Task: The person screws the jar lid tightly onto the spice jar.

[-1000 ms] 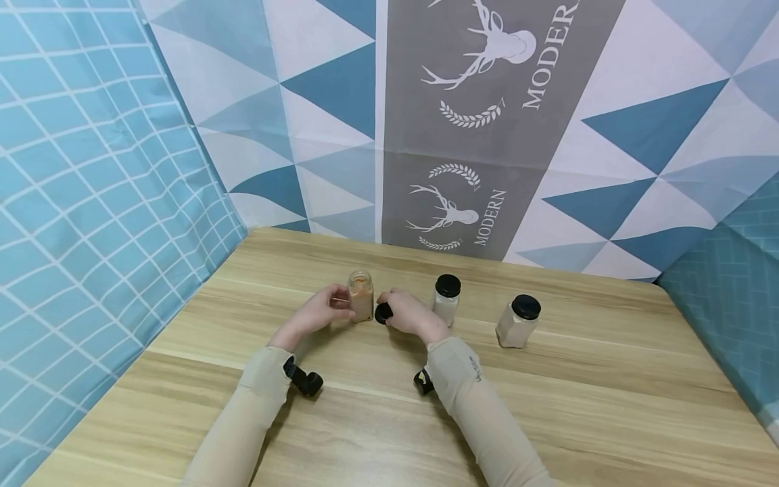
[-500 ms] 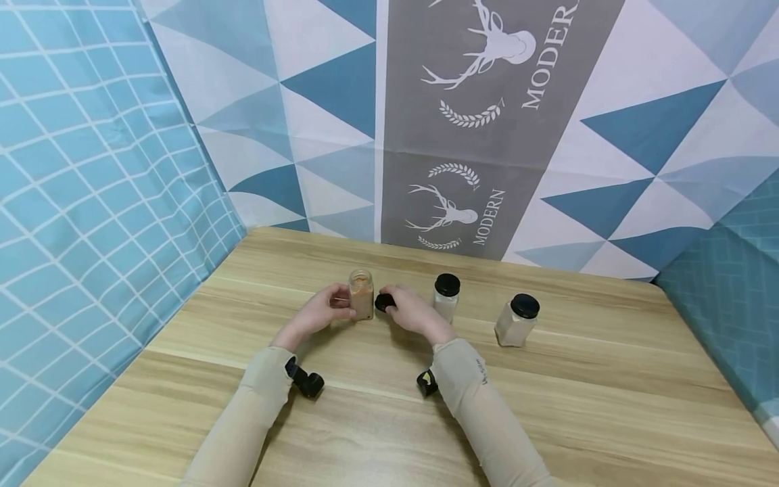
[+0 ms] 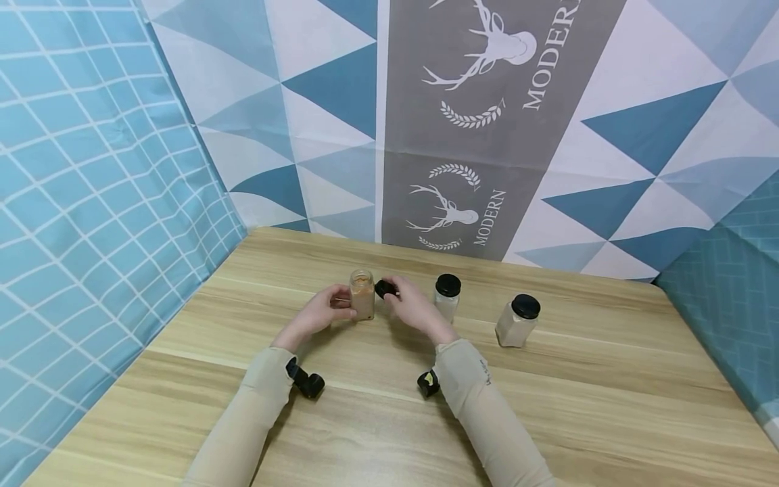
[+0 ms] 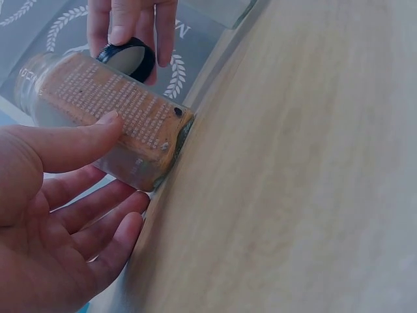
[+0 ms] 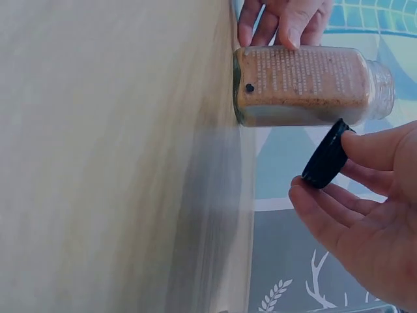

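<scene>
An uncapped glass jar [image 3: 363,302] of orange-brown powder stands upright on the table, printed with white text. My left hand [image 3: 322,313] holds it from the left, thumb on the near face in the left wrist view and fingers behind. Just right of the jar, my right hand [image 3: 414,308] pinches a black screw lid [image 5: 326,156] between thumb and fingers. The lid is raised off the table, tilted, its pale inner side facing the jar in the left wrist view. In the head view it hangs slightly below the height of the jar's open mouth [image 3: 362,276].
To the right stand two more jars with black lids: a pale-filled jar [image 3: 446,304] close behind my right hand, and another pale jar [image 3: 516,323] farther right. The wooden table [image 3: 608,379] ends at a patterned cloth backdrop [image 3: 450,135]; a blue checked cloth [image 3: 109,169] borders the left.
My right hand has lifted the black lid from near the tabletop up beside the jar's upper part. The left hand and the jar have stayed in place.
</scene>
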Tool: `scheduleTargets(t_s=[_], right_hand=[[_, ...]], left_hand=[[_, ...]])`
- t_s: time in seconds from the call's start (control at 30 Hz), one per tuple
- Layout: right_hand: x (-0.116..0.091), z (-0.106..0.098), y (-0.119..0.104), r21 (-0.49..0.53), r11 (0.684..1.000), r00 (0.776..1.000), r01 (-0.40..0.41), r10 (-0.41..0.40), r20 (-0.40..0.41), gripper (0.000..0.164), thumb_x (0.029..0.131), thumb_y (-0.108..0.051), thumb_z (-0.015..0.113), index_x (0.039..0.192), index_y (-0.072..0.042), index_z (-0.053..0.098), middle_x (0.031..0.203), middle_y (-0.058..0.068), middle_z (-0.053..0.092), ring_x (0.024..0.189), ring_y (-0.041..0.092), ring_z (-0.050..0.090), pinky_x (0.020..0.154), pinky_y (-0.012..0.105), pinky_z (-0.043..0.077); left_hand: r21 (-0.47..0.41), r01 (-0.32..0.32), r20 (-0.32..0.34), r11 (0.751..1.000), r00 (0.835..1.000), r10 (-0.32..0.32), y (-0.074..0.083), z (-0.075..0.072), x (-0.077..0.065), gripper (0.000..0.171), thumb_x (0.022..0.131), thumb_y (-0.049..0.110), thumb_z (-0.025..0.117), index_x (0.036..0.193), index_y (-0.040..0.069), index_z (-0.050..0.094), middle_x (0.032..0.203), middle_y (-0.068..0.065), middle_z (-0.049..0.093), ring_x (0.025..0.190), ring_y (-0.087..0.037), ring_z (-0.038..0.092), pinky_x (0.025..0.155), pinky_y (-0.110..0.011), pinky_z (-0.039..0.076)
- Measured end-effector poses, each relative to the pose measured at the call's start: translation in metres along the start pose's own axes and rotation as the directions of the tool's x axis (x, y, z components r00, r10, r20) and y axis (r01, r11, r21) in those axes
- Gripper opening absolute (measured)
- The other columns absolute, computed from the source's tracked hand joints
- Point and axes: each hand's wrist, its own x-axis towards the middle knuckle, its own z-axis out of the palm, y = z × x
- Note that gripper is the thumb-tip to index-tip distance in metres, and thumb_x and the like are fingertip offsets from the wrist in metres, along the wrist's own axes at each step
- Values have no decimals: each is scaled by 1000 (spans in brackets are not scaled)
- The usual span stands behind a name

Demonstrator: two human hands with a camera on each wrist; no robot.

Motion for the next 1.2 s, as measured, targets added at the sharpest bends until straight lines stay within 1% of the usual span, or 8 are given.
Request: scheduleTargets(t_s=[0.13,0.3,0.43,0.63,0.73,0.9,1.1,1.2], right_hand=[[1,0,-2,67,998,999,-11,14,-37,41,94,-17,49,132,-3,43,128,17,51,113,28,52,95,39,42],[2,0,-6,73,997,995,-11,19,-99,39,96,-22,44,133,-7,44,127,13,53,112,24,53,94,37,43],[3,0,-10,82,997,989,-4,16,-145,37,97,-24,43,131,-11,47,124,9,56,110,20,55,91,35,45],[3,-1,-16,140,990,982,7,19,-188,34,97,-27,44,127,-13,50,121,6,57,107,17,56,87,33,47],[4,-1,-18,156,987,983,37,-8,-186,34,96,-26,47,127,-13,51,122,6,56,106,16,56,88,30,47],[4,0,-20,149,982,982,116,-92,-163,36,94,-21,50,128,-11,51,125,7,54,109,17,55,90,25,45],[5,1,-23,145,970,972,193,-169,-164,36,92,-19,53,127,-12,52,125,6,53,113,17,53,92,24,44],[6,1,-26,145,966,967,214,-189,-174,35,91,-19,54,126,-13,54,124,6,53,113,16,53,92,22,44]], left_hand=[[-6,11,1,1000,1000,-11,1,0,0,50,84,5,62,128,-7,40,126,-26,48,118,-39,45,99,-48,35],[-7,6,-4,1000,1000,-6,0,1,-1,51,83,10,65,127,-4,42,126,-23,49,117,-36,46,99,-46,36],[-11,-4,-8,1000,1000,4,0,2,-1,51,83,10,65,127,-3,43,126,-23,50,117,-36,47,99,-46,36],[-10,-12,-6,1000,1000,12,0,2,-2,51,82,9,66,126,-4,43,125,-23,50,117,-36,48,99,-45,37],[-6,-13,-4,1000,1000,13,0,2,-1,51,83,10,65,127,-3,43,126,-22,50,117,-35,47,99,-45,37],[-11,-18,1,1000,1000,18,-2,2,-1,52,84,11,65,128,-3,42,126,-23,49,118,-36,46,99,-46,36],[-7,-21,4,1000,1000,21,-1,2,-2,51,84,12,64,128,-2,42,126,-22,49,118,-35,47,98,-46,38],[-9,-16,-1,1000,1000,16,1,2,-3,51,84,12,64,128,-2,42,126,-21,50,117,-35,47,98,-45,38]])
